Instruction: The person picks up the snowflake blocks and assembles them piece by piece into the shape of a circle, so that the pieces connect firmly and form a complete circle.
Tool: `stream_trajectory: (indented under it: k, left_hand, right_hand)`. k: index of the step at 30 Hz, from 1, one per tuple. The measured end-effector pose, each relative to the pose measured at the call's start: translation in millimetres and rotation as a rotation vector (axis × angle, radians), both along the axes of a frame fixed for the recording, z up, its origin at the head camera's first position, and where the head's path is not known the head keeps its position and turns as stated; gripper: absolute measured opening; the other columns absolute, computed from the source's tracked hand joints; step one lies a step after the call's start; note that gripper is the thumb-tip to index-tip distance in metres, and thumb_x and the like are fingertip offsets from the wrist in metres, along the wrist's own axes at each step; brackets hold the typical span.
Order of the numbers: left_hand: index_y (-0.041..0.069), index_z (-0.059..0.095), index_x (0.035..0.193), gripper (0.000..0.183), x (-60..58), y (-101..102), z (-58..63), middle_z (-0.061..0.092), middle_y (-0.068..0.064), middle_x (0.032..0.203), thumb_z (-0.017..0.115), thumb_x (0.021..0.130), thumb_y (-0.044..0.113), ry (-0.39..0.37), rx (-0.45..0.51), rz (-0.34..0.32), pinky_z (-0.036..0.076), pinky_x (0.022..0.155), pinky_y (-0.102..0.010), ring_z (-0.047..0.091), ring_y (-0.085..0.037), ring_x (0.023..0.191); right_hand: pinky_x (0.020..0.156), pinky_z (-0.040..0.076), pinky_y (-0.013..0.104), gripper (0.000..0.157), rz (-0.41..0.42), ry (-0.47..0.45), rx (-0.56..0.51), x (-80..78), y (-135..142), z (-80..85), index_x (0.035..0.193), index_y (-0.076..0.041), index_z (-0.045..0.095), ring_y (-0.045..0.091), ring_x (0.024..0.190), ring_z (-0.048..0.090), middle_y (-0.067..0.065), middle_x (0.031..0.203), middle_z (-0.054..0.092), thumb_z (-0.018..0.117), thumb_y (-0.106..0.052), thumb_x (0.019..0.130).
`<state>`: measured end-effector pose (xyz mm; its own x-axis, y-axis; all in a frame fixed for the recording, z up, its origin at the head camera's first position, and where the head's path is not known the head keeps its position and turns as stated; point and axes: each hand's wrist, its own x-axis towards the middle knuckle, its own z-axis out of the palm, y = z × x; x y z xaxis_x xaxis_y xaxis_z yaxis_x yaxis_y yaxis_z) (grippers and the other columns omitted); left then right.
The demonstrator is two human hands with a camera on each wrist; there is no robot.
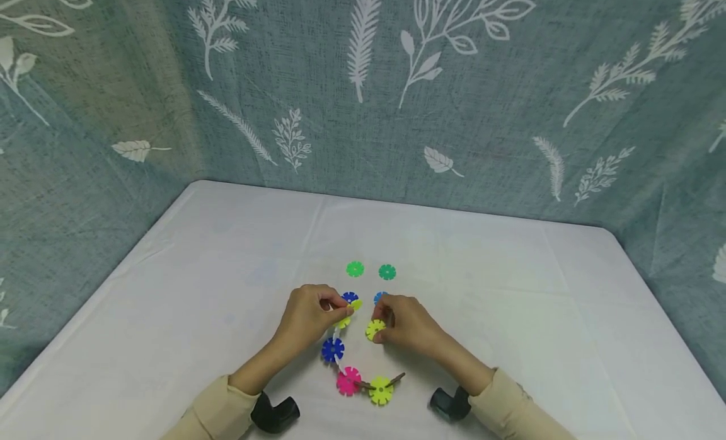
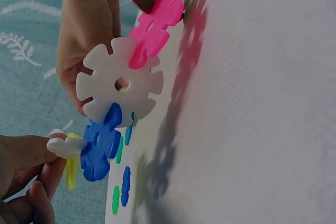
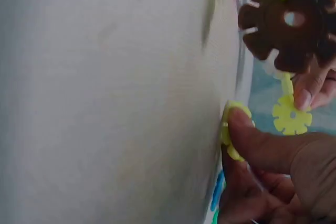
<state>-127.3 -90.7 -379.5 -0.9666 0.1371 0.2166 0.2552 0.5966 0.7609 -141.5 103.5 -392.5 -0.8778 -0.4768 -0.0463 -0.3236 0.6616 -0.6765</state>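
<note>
A chain of slotted plastic discs curves below my hands, with a blue disc, a pink disc, a yellow disc and a brown disc at its lower end. My left hand pinches the chain's upper end between thumb and fingers. A white disc and a yellow-green disc are at those fingertips. My right hand pinches a separate yellow disc between thumb and fingers, apart from the chain. In the left wrist view the chain hangs over its shadow.
Beyond my hands lie loose discs: a light green disc, a dark green disc, a dark blue disc and a lighter blue disc. A white cloth covers the table. A patterned curtain stands behind. Black curved pieces sit by both wrists.
</note>
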Motion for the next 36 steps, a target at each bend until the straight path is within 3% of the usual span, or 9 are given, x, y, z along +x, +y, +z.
stream_trajectory:
  k: [2, 6, 10, 16, 22, 27, 36]
  left_hand:
    - [0.009, 0.070, 0.064, 0.010, 0.0, 1, -1.1, 0.066, 0.001, 0.064, 0.079, 0.068, 0.008, 0.001, 0.003, -0.008, 0.042, 0.058, -0.019, 0.051, -0.006, 0.060]
    - [0.009, 0.069, 0.064, 0.011, 0.7, 4, -2.3, 0.066, 0.002, 0.065, 0.079, 0.068, 0.007, 0.014, 0.006, -0.032, 0.044, 0.060, -0.019, 0.053, -0.007, 0.063]
    - [0.009, 0.069, 0.064, 0.011, 1.9, 6, -2.8, 0.066, 0.003, 0.065, 0.079, 0.067, 0.007, 0.048, 0.003, -0.047, 0.044, 0.062, -0.020, 0.054, -0.007, 0.065]
    - [0.010, 0.071, 0.065, 0.009, 3.9, 10, -3.2, 0.065, 0.005, 0.063, 0.080, 0.067, 0.007, 0.109, -0.006, -0.075, 0.042, 0.062, -0.020, 0.052, -0.008, 0.065]
    - [0.011, 0.071, 0.065, 0.009, 5.7, 16, -3.2, 0.065, 0.006, 0.063, 0.079, 0.067, 0.008, 0.141, -0.029, -0.115, 0.041, 0.062, -0.020, 0.051, -0.007, 0.066]
    - [0.011, 0.069, 0.063, 0.012, 8.4, 21, -3.8, 0.064, 0.006, 0.062, 0.080, 0.066, 0.007, 0.165, -0.018, -0.115, 0.039, 0.063, -0.020, 0.050, -0.006, 0.066]
    - [0.012, 0.069, 0.061, 0.013, 10.9, 28, -12.3, 0.061, 0.007, 0.061, 0.081, 0.065, 0.007, 0.223, 0.002, -0.072, 0.038, 0.062, -0.021, 0.047, -0.003, 0.062]
  right_hand:
    - [0.052, 0.040, 0.019, 0.014, -0.068, -0.057, -0.047, -1.8, 3, 1.6, 0.083, -0.008, 0.061, 0.008, 0.059, 0.048, -0.001, 0.067, 0.055, 0.072, -0.006, 0.076]
    - [0.051, 0.043, 0.022, 0.007, -0.216, -0.163, -0.246, -8.5, 9, 6.8, 0.086, 0.000, 0.061, 0.009, 0.057, 0.056, 0.006, 0.067, 0.063, 0.065, -0.003, 0.081]
    - [0.054, 0.044, 0.025, 0.011, -0.241, -0.226, -0.370, -12.9, 14, 11.7, 0.090, 0.006, 0.061, 0.009, 0.059, 0.060, 0.011, 0.073, 0.067, 0.063, -0.003, 0.083]
    - [0.054, 0.043, 0.025, 0.014, -0.234, -0.242, -0.389, -10.6, 14, 14.8, 0.091, 0.006, 0.063, 0.010, 0.059, 0.059, 0.009, 0.073, 0.067, 0.064, -0.006, 0.084]
    - [0.055, 0.045, 0.026, 0.013, -0.232, -0.233, -0.337, -8.4, 12, 19.3, 0.089, 0.004, 0.065, 0.012, 0.059, 0.058, 0.012, 0.074, 0.068, 0.066, -0.007, 0.082]
    - [0.061, 0.053, 0.028, 0.010, -0.232, -0.257, -0.338, -8.3, 10, 18.3, 0.086, 0.007, 0.064, 0.008, 0.059, 0.060, 0.012, 0.075, 0.068, 0.065, -0.003, 0.082]
    - [0.059, 0.054, 0.026, 0.011, -0.252, -0.286, -0.389, -10.1, 11, 7.1, 0.086, 0.011, 0.063, 0.006, 0.054, 0.058, 0.014, 0.074, 0.068, 0.064, 0.001, 0.082]
